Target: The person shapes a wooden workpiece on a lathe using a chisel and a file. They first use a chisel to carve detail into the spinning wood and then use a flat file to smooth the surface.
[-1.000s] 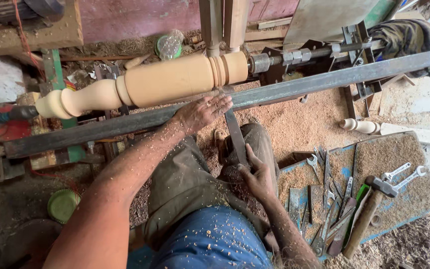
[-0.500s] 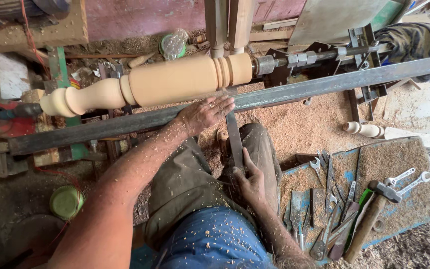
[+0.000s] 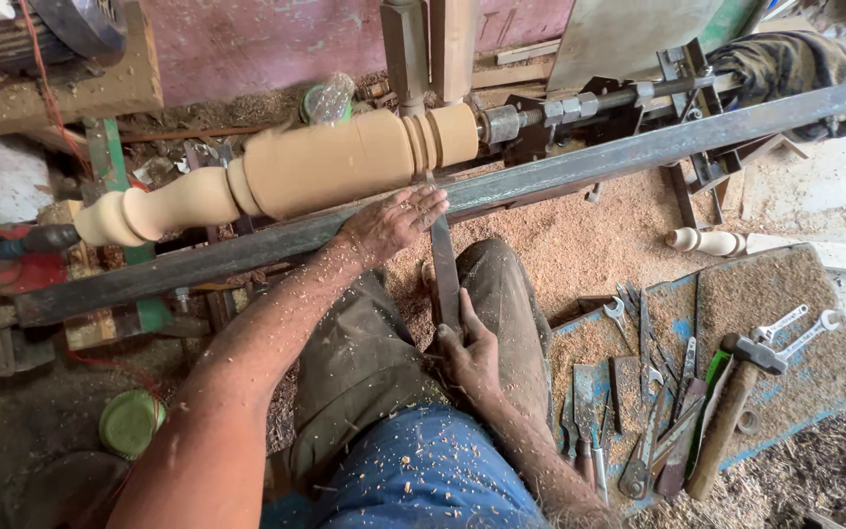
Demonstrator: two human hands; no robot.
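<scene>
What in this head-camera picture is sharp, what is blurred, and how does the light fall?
Head view: soft, even daylight, no hard shadows or glare. The left hand, right hand and chisel are sharp; the turned wooden post looks smooth, its grain not readable. The long steel rail bows slightly, suggesting wide-lens distortion.
</scene>
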